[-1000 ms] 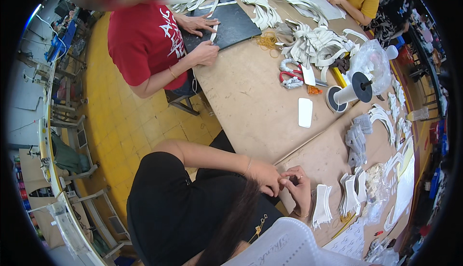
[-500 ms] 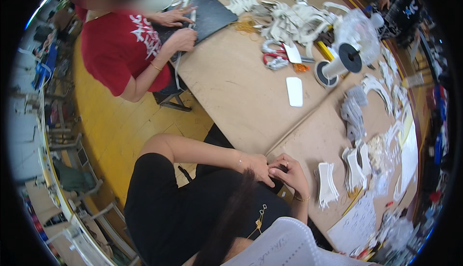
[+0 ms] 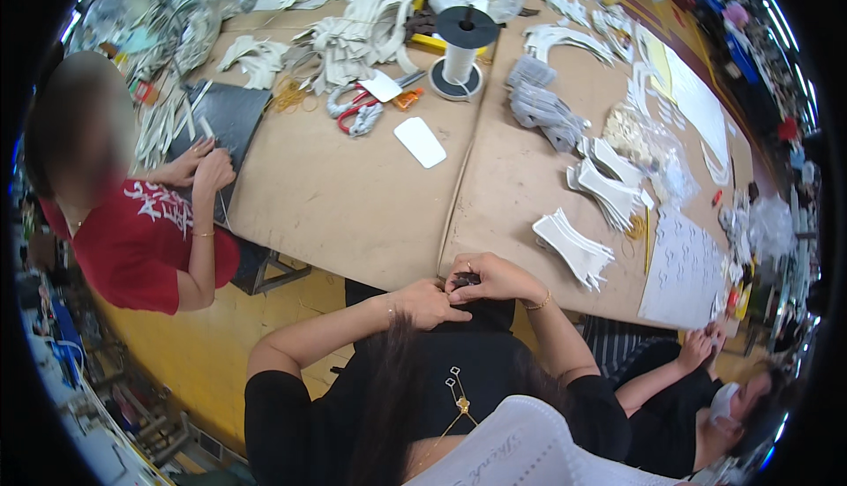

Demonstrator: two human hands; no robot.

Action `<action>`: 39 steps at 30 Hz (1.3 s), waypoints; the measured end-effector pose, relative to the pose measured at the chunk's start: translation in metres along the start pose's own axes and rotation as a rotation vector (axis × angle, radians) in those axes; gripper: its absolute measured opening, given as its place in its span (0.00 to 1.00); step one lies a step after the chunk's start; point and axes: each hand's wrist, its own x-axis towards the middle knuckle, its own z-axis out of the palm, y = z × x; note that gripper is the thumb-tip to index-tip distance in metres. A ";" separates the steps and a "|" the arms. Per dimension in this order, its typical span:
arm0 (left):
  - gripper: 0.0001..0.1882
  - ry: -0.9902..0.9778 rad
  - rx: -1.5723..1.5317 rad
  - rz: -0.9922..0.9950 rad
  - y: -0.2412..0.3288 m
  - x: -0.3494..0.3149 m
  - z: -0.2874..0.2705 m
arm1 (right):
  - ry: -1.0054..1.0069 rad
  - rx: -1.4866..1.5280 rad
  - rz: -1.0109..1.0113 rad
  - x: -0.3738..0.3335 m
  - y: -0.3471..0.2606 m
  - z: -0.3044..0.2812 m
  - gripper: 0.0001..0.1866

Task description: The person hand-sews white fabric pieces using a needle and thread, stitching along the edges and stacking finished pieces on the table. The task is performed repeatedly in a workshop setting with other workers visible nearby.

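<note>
At the table's near edge my two hands meet in front of my body. My right hand (image 3: 490,278) is closed, its fingers pinched round a small dark thing (image 3: 464,280) whose kind I cannot make out. Beside it and touching it, my left hand (image 3: 420,304) is closed too, with one finger pointing toward the right; what its fingers hold is hidden. Nearest to my right hand on the table lies a stack of white curved cut pieces (image 3: 572,248). More such stacked pieces (image 3: 606,188) lie just beyond.
A spool of white cord (image 3: 459,58), red-handled scissors (image 3: 357,114) and a white card (image 3: 420,142) stand or lie on the brown-covered table (image 3: 353,204). White strips (image 3: 353,41) heap farther back. Co-workers sit at left, in a red shirt (image 3: 132,239), and at right, in black (image 3: 666,398).
The view has swung to the right, so the table things sit farther left and a co-worker at the right has come into view. My hands stay together at the table edge.
</note>
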 end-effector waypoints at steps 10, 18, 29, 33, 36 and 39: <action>0.21 0.549 0.026 -0.173 -0.024 -0.013 0.011 | 0.807 -0.064 -0.097 0.009 0.005 0.015 0.08; 0.19 0.698 -0.025 -0.335 -0.036 -0.032 0.025 | 1.002 -0.279 -0.081 0.001 0.031 0.030 0.11; 0.22 0.893 0.037 -0.634 -0.049 -0.055 0.056 | 0.969 -0.465 -0.004 -0.015 0.051 0.032 0.07; 0.25 1.017 0.045 -0.647 -0.057 -0.043 0.064 | 0.885 -0.550 0.026 -0.045 0.058 0.039 0.09; 0.25 1.073 0.059 -0.668 -0.059 -0.029 0.068 | 0.807 -0.559 0.015 -0.064 0.070 0.043 0.09; 0.24 0.986 0.160 -0.705 -0.062 -0.022 0.068 | 0.825 -0.576 -0.040 -0.064 0.083 0.047 0.09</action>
